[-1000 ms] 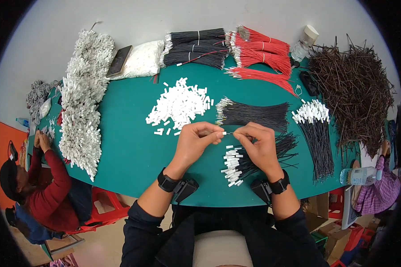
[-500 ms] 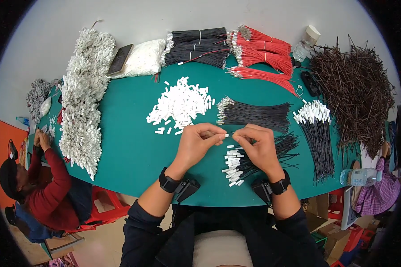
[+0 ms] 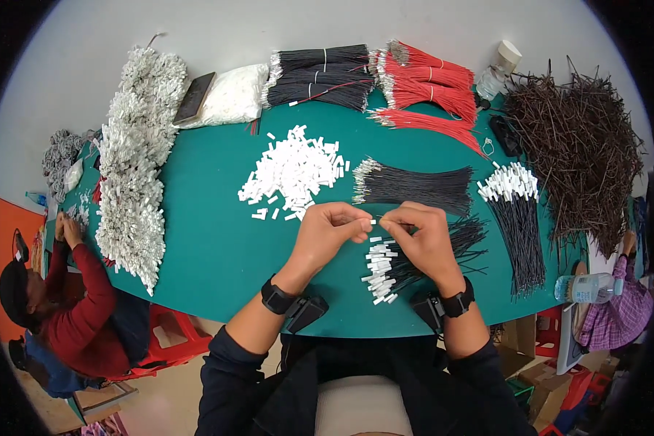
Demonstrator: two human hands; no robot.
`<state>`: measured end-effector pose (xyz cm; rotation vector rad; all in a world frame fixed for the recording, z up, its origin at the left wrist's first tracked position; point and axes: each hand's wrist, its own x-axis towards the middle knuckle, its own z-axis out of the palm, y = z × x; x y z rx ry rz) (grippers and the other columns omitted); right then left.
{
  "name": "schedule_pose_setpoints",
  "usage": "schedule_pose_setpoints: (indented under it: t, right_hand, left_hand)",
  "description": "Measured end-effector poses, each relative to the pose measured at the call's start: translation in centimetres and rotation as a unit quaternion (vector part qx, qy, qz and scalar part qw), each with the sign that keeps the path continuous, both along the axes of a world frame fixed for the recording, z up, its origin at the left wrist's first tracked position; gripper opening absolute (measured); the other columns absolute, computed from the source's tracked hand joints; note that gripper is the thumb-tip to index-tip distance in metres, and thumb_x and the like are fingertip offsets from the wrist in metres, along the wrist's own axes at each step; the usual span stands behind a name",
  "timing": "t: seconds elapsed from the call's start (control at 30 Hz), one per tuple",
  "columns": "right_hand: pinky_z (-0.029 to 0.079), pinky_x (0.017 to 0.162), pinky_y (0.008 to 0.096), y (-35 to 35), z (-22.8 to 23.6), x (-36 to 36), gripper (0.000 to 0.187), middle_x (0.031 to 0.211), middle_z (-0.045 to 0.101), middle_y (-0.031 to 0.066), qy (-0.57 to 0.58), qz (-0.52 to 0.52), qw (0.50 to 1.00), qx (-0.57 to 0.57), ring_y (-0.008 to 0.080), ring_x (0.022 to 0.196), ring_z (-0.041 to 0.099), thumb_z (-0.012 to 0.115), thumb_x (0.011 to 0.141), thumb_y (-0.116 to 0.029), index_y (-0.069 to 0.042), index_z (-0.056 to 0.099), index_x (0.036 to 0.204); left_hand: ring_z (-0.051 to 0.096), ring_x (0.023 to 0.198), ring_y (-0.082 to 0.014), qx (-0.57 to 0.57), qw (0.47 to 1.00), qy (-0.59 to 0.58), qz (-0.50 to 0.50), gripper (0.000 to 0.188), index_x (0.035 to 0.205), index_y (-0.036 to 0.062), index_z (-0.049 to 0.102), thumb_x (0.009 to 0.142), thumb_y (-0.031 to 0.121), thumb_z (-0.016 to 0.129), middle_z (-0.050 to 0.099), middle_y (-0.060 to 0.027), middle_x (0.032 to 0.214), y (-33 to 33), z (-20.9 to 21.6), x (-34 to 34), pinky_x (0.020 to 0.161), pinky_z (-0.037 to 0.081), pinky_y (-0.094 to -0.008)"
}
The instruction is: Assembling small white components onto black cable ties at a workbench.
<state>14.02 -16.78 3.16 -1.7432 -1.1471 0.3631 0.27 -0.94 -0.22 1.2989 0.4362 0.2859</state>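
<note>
White and small, a plastic cap was pinched in the left hand, above the middle of the worktop. Just beside it, the right hand had thumb and forefinger close together; whether they gripped anything could not be told. Nearer the front edge lay black wires with white ends. Toward the back edge were loose caps in a heap and red wires, with brown wires piled by the right edge.
</note>
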Motion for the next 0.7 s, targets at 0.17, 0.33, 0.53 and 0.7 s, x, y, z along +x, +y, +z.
schedule_pose_setpoints:
  t: [0.17, 0.33, 0.53, 0.7]
  right_hand:
    - [0.049, 0.067, 0.0376, -0.4, -0.9, 1.5, 0.008, 0.078, 0.068, 0.0117, -0.157, -0.005, 0.988, -0.006, 0.0274, 0.073, 0.062, 0.077, 0.079, 0.000, 0.002, 0.072, 0.085]
    - [0.050, 0.074, 0.0420, -0.5, -1.5, 1.5, 0.011, 0.083, 0.065, 0.0120, -0.231, -0.031, 0.971, -0.059, 0.0311, 0.085, 0.061, 0.076, 0.076, -0.002, 0.001, 0.069, 0.083]
    - [0.050, 0.077, 0.0421, -0.3, -2.2, 1.7, 0.007, 0.084, 0.060, 0.0121, -0.279, -0.013, 0.956, -0.093, 0.0315, 0.087, 0.059, 0.071, 0.080, -0.004, 0.000, 0.066, 0.082]
    - [0.049, 0.077, 0.0423, 0.0, -2.5, 1.4, 0.006, 0.083, 0.059, 0.0123, -0.350, -0.013, 0.930, -0.114, 0.0323, 0.086, 0.057, 0.067, 0.083, -0.004, -0.001, 0.064, 0.081]
  left_hand:
    - [0.069, 0.074, -0.0096, 0.210, 0.976, 0.063, 0.005, 0.011, 0.097, 0.0001, 0.077, 0.089, 0.007, 0.078, 0.077, -0.0078, 0.090, -0.6, 0.2, 0.0, 0.067, 0.054, -0.0248]
    - [0.068, 0.074, -0.0105, 0.259, 0.959, 0.093, -0.067, 0.013, 0.096, 0.0031, 0.078, 0.086, 0.011, 0.082, 0.076, -0.0061, 0.086, -1.7, 1.1, 0.0, 0.065, 0.053, -0.0265]
    - [0.063, 0.084, -0.0240, 0.516, 0.850, -0.024, 0.099, 0.019, 0.095, 0.0062, 0.077, 0.078, 0.009, 0.084, 0.070, -0.0057, 0.085, 1.7, 0.6, -0.5, 0.078, 0.050, -0.0373]
    - [0.057, 0.096, -0.0302, 0.604, 0.772, 0.042, 0.194, 0.024, 0.096, 0.0101, 0.075, 0.074, 0.007, 0.083, 0.064, -0.0062, 0.094, 3.6, 0.2, -0.1, 0.086, 0.046, -0.0409]
